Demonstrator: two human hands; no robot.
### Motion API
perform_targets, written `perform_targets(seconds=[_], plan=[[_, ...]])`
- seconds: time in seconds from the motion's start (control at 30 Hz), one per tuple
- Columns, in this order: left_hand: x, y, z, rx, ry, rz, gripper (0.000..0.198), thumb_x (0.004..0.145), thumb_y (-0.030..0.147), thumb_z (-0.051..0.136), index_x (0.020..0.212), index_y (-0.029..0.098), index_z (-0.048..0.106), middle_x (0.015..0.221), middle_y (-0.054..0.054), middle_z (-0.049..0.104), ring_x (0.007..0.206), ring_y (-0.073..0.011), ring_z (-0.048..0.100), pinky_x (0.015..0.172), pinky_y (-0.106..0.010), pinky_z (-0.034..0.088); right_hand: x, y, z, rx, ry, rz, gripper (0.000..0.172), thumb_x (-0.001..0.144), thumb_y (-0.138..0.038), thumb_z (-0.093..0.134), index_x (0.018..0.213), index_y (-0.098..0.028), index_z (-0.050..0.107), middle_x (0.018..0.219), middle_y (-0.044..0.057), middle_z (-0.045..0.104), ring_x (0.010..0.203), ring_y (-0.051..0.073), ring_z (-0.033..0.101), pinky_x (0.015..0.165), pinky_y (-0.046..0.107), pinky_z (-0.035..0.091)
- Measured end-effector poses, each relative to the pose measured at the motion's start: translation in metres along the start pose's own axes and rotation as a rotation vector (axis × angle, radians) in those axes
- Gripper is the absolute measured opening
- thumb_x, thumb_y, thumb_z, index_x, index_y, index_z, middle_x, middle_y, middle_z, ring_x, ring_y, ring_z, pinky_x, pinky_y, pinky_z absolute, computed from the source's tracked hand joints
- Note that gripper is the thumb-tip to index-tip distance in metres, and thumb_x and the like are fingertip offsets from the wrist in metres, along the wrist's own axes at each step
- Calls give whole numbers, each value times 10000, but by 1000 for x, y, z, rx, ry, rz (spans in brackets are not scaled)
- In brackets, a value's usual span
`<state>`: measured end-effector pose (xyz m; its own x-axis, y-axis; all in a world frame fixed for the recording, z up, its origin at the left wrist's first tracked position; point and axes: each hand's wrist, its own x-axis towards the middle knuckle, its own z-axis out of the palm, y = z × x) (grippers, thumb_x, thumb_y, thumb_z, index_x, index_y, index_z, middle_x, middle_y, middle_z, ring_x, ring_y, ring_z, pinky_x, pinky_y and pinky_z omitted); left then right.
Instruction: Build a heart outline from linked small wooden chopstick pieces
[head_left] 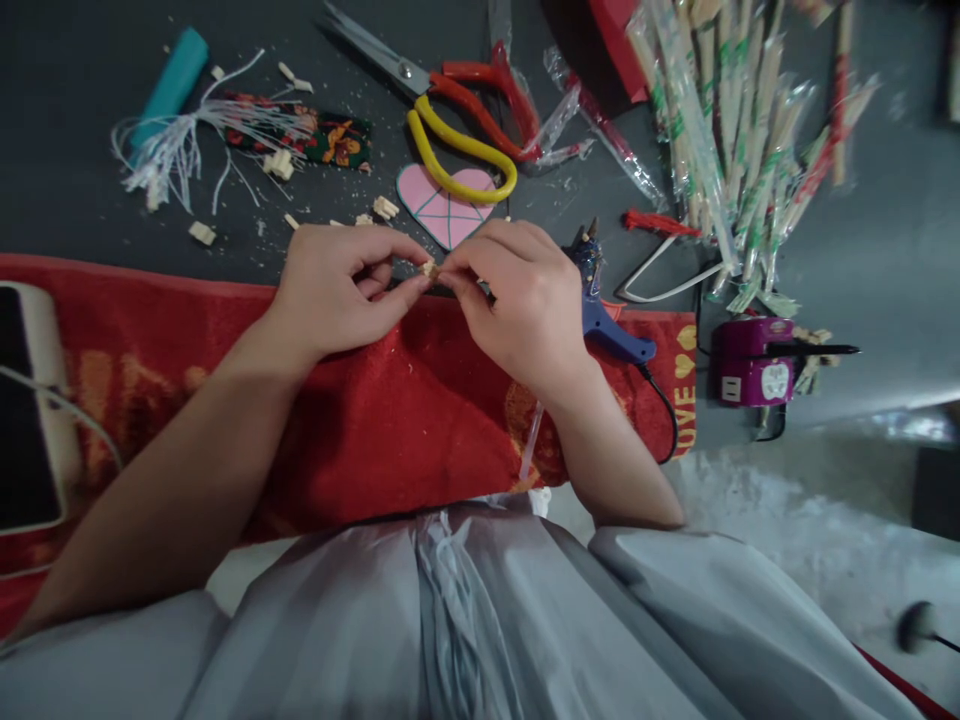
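- Grey clothing point(337, 610) fills the foreground at six o'clock, below a red towel point(405, 410) spread along the near edge of the dark table point(60, 180).
- Fingers of the left hand point(330, 285) and right hand point(517, 290) meet above the towel, narrowly pinching a small pale piece point(429, 269), apparently wood, between their tips.
- Judging by this, the step is shaping or adjusting the piece; the next move calls for a light, steady pinch.
- Twelve o'clock from the fingers: a pink heart point(442, 225), partly under open-bladed scissors point(420, 82).
- Between three and four: a blue glue gun point(619, 335).
- Ten: white strings point(169, 155).
- Two, farther off: plastic-wrapped sticks point(735, 130).
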<state>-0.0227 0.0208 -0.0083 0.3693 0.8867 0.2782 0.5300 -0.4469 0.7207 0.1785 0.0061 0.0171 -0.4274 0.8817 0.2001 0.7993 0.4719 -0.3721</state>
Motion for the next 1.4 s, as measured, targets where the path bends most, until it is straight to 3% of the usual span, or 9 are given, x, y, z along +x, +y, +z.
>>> perform_targets(seconds=[0.17, 0.33, 0.4, 0.6, 0.83, 1.03, 1.13, 1.23, 1.4], plan=[[0, 1, 0, 3, -1, 4, 186, 866, 359, 644, 937, 219, 744, 467, 96, 393, 446, -80, 340, 562, -265, 389, 2, 2, 0, -35, 13, 20, 256, 1024, -210, 413, 875, -268, 612, 963, 65, 683, 974, 227, 617, 913, 383, 518], [0, -1, -1, -9, -10, 8, 164, 839, 322, 638, 930, 214, 720, 471, 100, 408, 447, -74, 342, 570, -251, 407, 3, 14, -7, -48, 151, 69, 159, 930, -161, 489, 833, -266, 555, 938, 81, 692, 913, 260, 628, 823, 394, 497], [0, -2, -2, 3, -36, 14, 159, 833, 306, 633, 923, 201, 711, 468, 105, 394, 445, -67, 349, 566, -240, 401, 3, 17, -16, -53, 193, 166, 148, 884, -161, 525, 798, -281, 529, 919, 77, 707, 871, 270, 635, 775, 396, 479], [1, -4, -5, 35, -47, 17, 166, 821, 300, 616, 901, 189, 710, 485, 104, 397, 451, -64, 382, 551, -237, 374, 6, 21, -46, -147, 75, 512, 191, 881, -166, 536, 773, -322, 551, 1014, 62, 739, 1000, 321, 646, 826, 460, 453], [1, -4, -5, 109, -61, 19, 173, 808, 310, 609, 885, 198, 716, 489, 99, 409, 458, -63, 414, 530, -238, 340, 0, 34, -58, -274, 130, 629, 204, 839, -116, 575, 890, -279, 686, 1009, 91, 761, 1010, 346, 683, 866, 493, 489], [0, -4, -4, 127, -48, 24, 180, 815, 304, 611, 901, 190, 719, 493, 98, 412, 454, -59, 409, 522, -233, 327, 1, 31, -54, -264, -28, 548, 200, 898, -105, 546, 960, -214, 702, 1115, 151, 723, 1069, 332, 656, 963, 485, 464], [-1, -3, -5, 127, -47, 32, 176, 825, 303, 611, 909, 190, 718, 493, 98, 404, 451, -57, 404, 516, -226, 320, 0, 29, -46, -256, 44, 467, 154, 920, -181, 580, 811, -250, 664, 1044, 147, 716, 1073, 363, 614, 921, 517, 454], [-2, -1, -5, 134, -35, 46, 176, 834, 319, 594, 910, 208, 707, 500, 95, 398, 459, -63, 415, 517, -223, 315, -3, 28, -37, -154, 136, 278, 228, 869, -87, 555, 904, -272, 683, 1022, 100, 696, 1014, 318, 601, 920, 501, 462], [-5, 4, -5, 241, -18, 111, 226, 856, 348, 560, 934, 206, 717, 535, 82, 454, 482, -69, 445, 530, -217, 324, -3, 23, -27, -59, -89, 0, 276, 884, -159, 617, 1139, -191, 719, 1149, 125, 670, 1093, 323, 585, 978, 487, 477]])
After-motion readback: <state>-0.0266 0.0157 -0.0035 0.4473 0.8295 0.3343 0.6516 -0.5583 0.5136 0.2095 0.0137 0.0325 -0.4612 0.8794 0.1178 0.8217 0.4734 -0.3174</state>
